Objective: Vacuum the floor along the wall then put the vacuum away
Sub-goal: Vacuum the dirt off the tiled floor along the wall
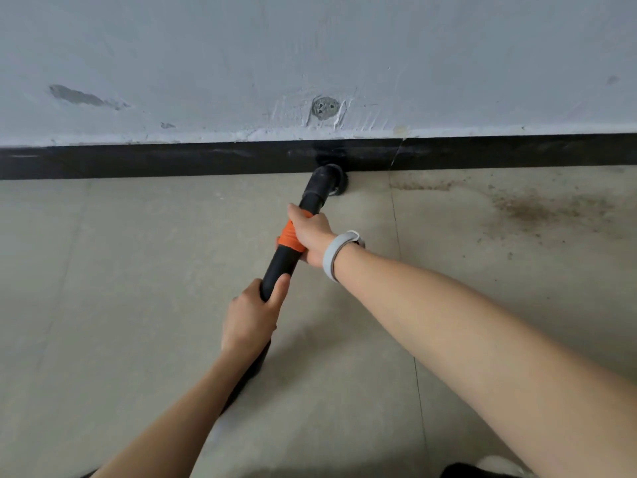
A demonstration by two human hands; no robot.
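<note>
A black vacuum tube [281, 267] with an orange band [289, 238] slants from the lower middle up toward the wall. Its round brush nozzle [327, 179] sits on the floor against the black baseboard [172, 160]. My right hand [312, 236], with a grey wristband, grips the tube at the orange band. Lower down, my left hand [251, 320] grips the tube. The rest of the vacuum is hidden below my arms.
Beige floor tiles [120, 270] run up to a pale grey wall [310, 56]. A patch of brown dirt [527, 210] lies on the floor to the right of the nozzle, near the baseboard. A dark shoe tip [482, 469] shows at the bottom edge.
</note>
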